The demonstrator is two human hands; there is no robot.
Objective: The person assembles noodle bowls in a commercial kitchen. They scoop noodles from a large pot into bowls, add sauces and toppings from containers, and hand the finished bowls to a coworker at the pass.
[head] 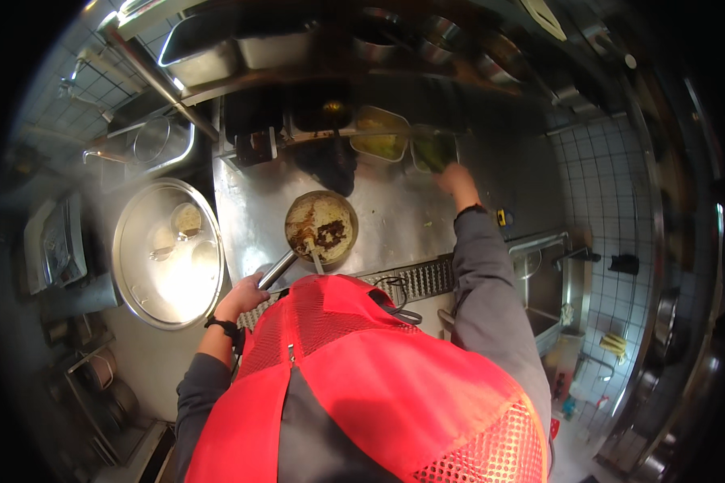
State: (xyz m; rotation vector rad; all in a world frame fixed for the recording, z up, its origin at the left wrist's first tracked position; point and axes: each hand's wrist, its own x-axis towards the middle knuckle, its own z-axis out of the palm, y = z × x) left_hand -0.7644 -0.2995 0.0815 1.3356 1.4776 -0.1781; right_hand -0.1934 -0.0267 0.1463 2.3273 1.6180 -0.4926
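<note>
My left hand [251, 297] grips the metal handle [278, 270] of a round pan [356, 232] on the steel worktop. Pale noodles [338, 212] fill the pan, with dark brown sauce [330, 236] and an orange-brown seasoning on top. A light-coloured utensil [315, 256] rests in it, its handle toward my body. Farther off to the right, my right hand [457, 183] is stretched out to the near edge of a container of chopped greens [432, 151]. Its fingertips are blurred, and whether they hold anything is unclear. Beside the greens sits a container of yellowish food [379, 134].
Left of the worktop [393, 217] stands a large round steel vat [121, 259] with strainer baskets in shiny liquid. A dark cloth-like item [332, 166] lies behind the pan. A yellow-and-black tool [505, 217] and a sink [541, 284] are at right. Pots line the shelf above.
</note>
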